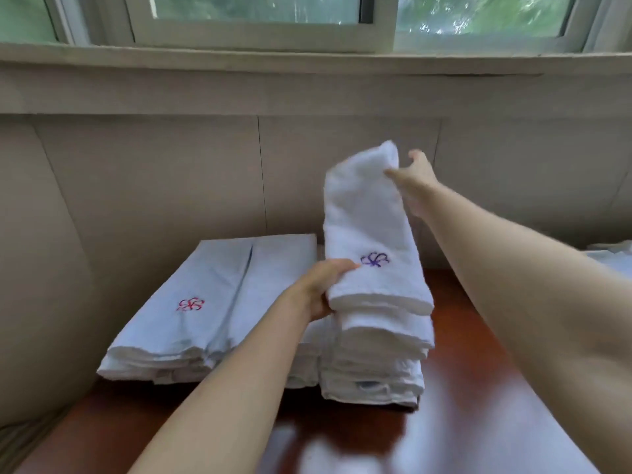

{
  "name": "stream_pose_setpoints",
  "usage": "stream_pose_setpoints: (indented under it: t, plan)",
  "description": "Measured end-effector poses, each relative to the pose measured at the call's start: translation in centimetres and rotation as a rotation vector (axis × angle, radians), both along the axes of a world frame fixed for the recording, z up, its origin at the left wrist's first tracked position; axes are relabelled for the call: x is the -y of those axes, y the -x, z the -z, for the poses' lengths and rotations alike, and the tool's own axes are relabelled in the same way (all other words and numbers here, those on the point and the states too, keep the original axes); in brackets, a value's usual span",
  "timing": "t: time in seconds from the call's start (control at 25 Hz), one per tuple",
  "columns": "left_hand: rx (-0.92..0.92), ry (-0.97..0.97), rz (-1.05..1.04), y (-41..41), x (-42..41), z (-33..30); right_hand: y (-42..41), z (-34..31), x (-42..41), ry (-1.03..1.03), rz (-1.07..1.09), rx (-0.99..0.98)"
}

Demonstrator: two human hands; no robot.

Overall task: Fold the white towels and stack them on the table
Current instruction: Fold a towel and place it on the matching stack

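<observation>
Two stacks of folded white towels sit on the red-brown table [478,336]; the tall stack [372,371] is in the middle and the flat stack [205,302] lies just beside it at nine o'clock. One more folded towel [369,227] is being set on the tall stack; the left hand [321,289] grips its near corner, and the right hand [410,183] holds its raised far end, fingers hidden behind the cloth. Most of the job looks done; more white cloth [612,258] at three o'clock may still need folding.

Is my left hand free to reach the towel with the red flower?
Probably not yet: the left hand grips the purple-flower towel. The red-flower towel lies just beside it, uncovered, so once it lets go the way looks open.
</observation>
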State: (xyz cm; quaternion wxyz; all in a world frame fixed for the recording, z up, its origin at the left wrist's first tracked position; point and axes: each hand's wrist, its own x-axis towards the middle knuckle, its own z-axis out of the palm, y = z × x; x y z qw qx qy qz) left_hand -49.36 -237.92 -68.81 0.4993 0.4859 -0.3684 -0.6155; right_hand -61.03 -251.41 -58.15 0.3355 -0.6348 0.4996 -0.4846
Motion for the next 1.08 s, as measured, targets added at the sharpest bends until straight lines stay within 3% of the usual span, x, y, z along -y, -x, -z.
stream_pose_setpoints:
  t: [0.12, 0.24, 0.36, 0.56, 0.64, 0.72, 0.88, 1.08]
  plan:
    - [0.149, -0.118, -0.067, 0.4, 1.5, 1.9, -0.1, 8.6, 0.2, -0.126, -0.061, -0.391]
    - [0.234, -0.149, -0.132, 0.2, 1.8, 2.1, -0.3, 12.0, -0.6, -0.134, -0.169, -0.712]
    - [0.36, -0.137, -0.215, 1.0, 1.1, 1.4, 0.0, 11.9, -1.7, -0.053, -0.163, -0.736]
    - [0.967, -0.024, -0.296, 3.4, -1.6, -0.8, 3.6, 10.3, -7.9, 0.002, -0.338, -0.877]
    - [1.24, 0.176, -0.456, 5.4, -2.8, -2.0, 7.4, 9.2, -10.0, -0.003, -0.355, -0.819]
    - [1.287, 0.456, -0.518, 8.2, -3.4, -3.0, 11.7, 8.5, -10.6, -0.03, -0.285, -0.742]
    - [1.286, 0.756, -0.256, 17.9, -3.8, -2.5, 23.9, 9.7, -11.5, -0.044, 0.046, -0.923]
    - [1.431, 0.661, 0.198, 29.3, -1.3, 2.7, 37.7, 14.6, -12.9, -0.253, 0.295, -1.194]
